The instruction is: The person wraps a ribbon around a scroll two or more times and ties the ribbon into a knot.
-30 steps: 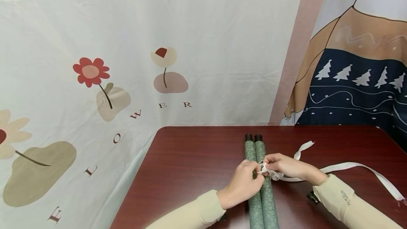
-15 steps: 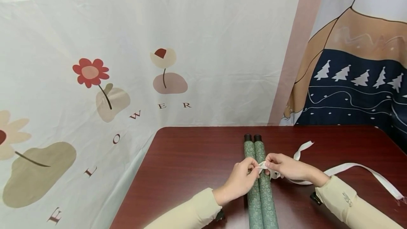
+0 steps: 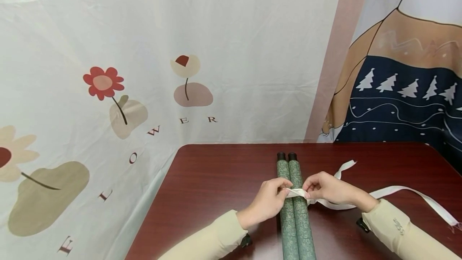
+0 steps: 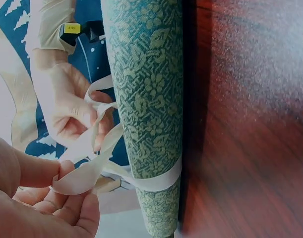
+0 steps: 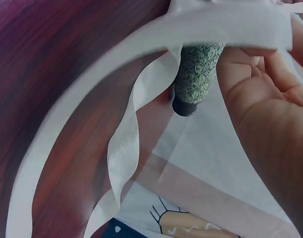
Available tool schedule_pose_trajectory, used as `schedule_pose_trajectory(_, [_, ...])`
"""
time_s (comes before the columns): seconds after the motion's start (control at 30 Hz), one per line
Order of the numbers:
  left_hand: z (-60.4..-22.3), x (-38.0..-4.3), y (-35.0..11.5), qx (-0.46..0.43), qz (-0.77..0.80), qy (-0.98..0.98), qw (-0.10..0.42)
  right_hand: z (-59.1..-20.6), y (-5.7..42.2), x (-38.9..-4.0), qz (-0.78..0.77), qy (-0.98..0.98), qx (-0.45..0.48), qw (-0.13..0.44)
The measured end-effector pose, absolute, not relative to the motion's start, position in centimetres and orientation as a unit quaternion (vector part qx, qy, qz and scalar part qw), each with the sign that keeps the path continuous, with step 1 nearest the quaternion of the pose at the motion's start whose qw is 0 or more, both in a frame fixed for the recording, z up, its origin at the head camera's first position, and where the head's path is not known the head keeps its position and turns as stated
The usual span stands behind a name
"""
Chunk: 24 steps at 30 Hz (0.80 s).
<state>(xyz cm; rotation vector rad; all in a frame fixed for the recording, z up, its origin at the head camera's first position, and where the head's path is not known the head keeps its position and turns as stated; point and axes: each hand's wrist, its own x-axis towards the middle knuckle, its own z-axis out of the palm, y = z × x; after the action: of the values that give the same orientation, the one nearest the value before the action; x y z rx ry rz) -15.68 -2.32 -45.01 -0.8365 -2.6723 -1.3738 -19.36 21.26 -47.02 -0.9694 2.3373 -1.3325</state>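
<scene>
Two green patterned scroll rolls [image 3: 301, 220] with dark end knobs lie side by side on the table, pointing away from me. A white ribbon [image 3: 296, 192] crosses over both rolls between my hands; in the left wrist view a band of the ribbon [image 4: 163, 180] wraps round the near roll. My left hand [image 3: 266, 199] pinches one part of the ribbon between thumb and fingers, just left of the rolls. On the right side, my right hand [image 3: 326, 187] pinches another part close to the rolls. Whether a knot lies between them I cannot tell.
Loose ribbon tails [image 3: 400, 187] trail over the dark red table [image 3: 216, 179] to the right, one reaching its right side. A white curtain [image 3: 252, 51] printed with flowers and letters hangs behind the table's far edge. Small black devices sit at both wrists.
My hands have moved apart, the left to the left and the right slightly to the right. The ribbon between them is now stretched flat across both rolls.
</scene>
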Motion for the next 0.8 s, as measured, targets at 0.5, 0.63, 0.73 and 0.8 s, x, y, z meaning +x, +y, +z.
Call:
schedule_pose_trajectory(0.5, [-44.4, -16.0, -4.1, -0.274, -0.400, -0.874, 0.021, -46.8, 23.3, -19.0, -0.447, 0.818, -0.332, 0.143])
schedule_pose_trajectory(0.63, [-44.1, -16.1, -4.8, -0.264, -0.408, -0.874, 0.003, -46.8, 23.8, -18.9, -0.443, 0.830, -0.313, 0.127])
schedule_pose_trajectory(0.73, [-44.1, -16.2, -5.3, -0.261, -0.412, -0.873, -0.007, -46.9, 24.2, -18.9, -0.443, 0.834, -0.308, 0.116])
schedule_pose_trajectory(0.8, [-44.1, -16.2, -5.7, -0.259, -0.412, -0.874, -0.011, -47.0, 24.5, -18.9, -0.444, 0.835, -0.307, 0.112])
